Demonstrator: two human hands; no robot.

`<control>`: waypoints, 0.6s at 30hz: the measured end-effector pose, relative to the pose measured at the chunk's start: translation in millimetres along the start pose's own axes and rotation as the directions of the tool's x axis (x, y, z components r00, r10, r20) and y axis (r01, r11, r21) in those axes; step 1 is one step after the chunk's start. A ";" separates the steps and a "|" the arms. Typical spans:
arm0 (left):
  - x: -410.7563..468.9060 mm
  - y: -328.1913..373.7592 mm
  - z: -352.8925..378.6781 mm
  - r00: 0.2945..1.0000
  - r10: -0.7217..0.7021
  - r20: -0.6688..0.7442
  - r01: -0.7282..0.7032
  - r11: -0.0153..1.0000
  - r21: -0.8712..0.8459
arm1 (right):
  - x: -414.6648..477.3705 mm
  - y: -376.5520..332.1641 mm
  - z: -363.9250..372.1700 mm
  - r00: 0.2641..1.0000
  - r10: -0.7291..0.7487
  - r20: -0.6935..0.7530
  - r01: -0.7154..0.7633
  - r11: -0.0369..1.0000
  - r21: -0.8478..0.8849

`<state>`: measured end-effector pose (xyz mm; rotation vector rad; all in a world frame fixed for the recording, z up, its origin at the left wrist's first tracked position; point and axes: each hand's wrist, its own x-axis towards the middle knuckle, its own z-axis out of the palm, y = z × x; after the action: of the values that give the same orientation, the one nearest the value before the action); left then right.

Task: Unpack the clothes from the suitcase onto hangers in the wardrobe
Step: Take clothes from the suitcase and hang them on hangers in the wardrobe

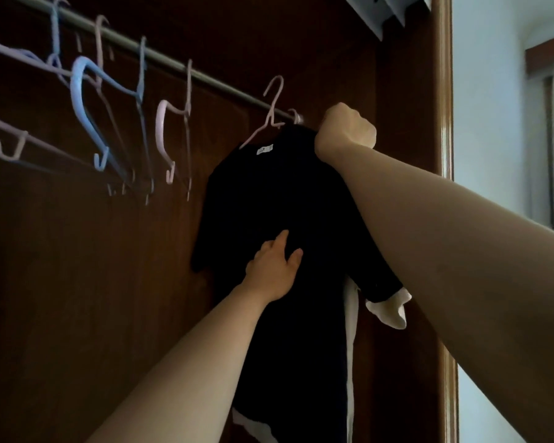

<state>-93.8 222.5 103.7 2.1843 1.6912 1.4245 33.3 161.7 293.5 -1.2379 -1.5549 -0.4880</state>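
A black shirt [269,193] with a white neck label hangs on a pink hanger [271,113] near the right end of the metal wardrobe rail [173,63]. My left hand [274,270] lies flat against the shirt's front, fingers spread. My right hand [344,131] is closed at the shirt's right shoulder, just below the rail's end; its fingers are hidden, so what they grip is unclear. A white garment [389,310] hangs behind the black shirt, showing at the sleeve and hem.
Several bare pink and blue hangers [84,100] hang tilted along the rail to the left. The dark wooden wardrobe back [77,282] lies behind. The wardrobe's side frame [445,91] stands at the right, with a pale wall [486,123] beyond.
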 end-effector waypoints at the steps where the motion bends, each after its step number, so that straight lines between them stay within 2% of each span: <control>1: 1.4 -2.7 -0.4 1.000 -0.006 0.012 0.007 1.000 -0.010 | 1.7 -2.0 3.3 1.000 -0.007 0.007 0.007 1.000 -0.001; 14: -13.1 -5.4 9.4 0.999 -0.049 0.025 0.049 0.998 -0.031 | -1.8 7.8 19.7 0.990 -0.076 0.118 0.079 0.997 -0.022; 18: -23.9 1.2 12.7 0.996 -0.082 0.027 0.083 0.996 -0.032 | -11.1 19.8 13.9 0.990 -0.094 0.106 0.096 0.995 -0.015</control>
<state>-84.2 209.4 82.1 2.0814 1.7155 1.3884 43.4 175.4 273.1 -1.2256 -1.7078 -0.5069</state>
